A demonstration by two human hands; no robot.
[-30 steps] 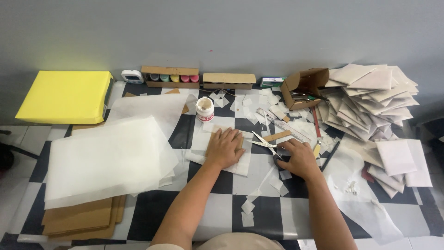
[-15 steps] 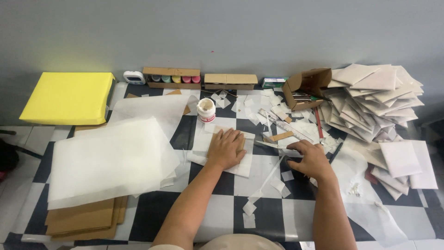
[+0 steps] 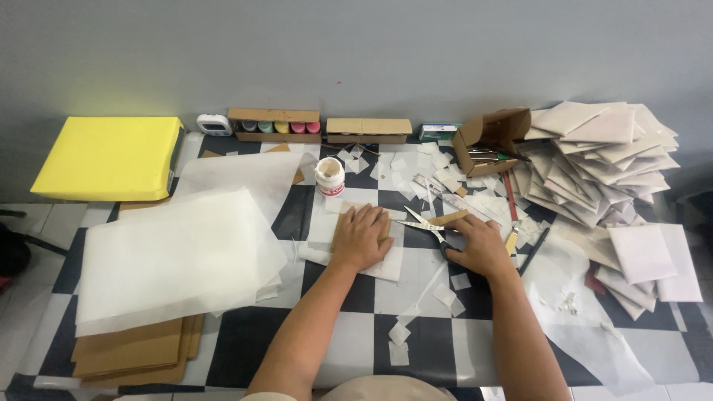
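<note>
- A black-and-white checkered table (image 3: 356,297) is standing against a plain grey wall (image 3: 371,52), and paper is covering most of it.
- A white folded sheet (image 3: 386,261) is lying near the table's middle, its long axis running roughly left to right, with a brown card edge showing underneath.
- The left hand (image 3: 362,238) is pressing flat on that sheet, fingers spread open and pointing away from the person.
- The scissors (image 3: 421,223) are lying just right of the sheet, blades pointing left and slightly away, long axis nearly level with the table's front edge.
- The right hand (image 3: 479,245) is resting over the scissors' handle end, fingers loosely curled; I cannot tell whether it is actually gripping them.
- A small white glue jar (image 3: 329,177) is standing upright just beyond the left hand.
- Small white paper scraps (image 3: 445,295) are lying scattered around both hands.
- A big stack of translucent sheets (image 3: 174,256) is sitting at the left on brown cardboard, with a yellow ream (image 3: 108,157) behind it.
- A heap of folded white envelopes (image 3: 601,160) is piling up at the right, beside an open cardboard box (image 3: 486,137).
</note>
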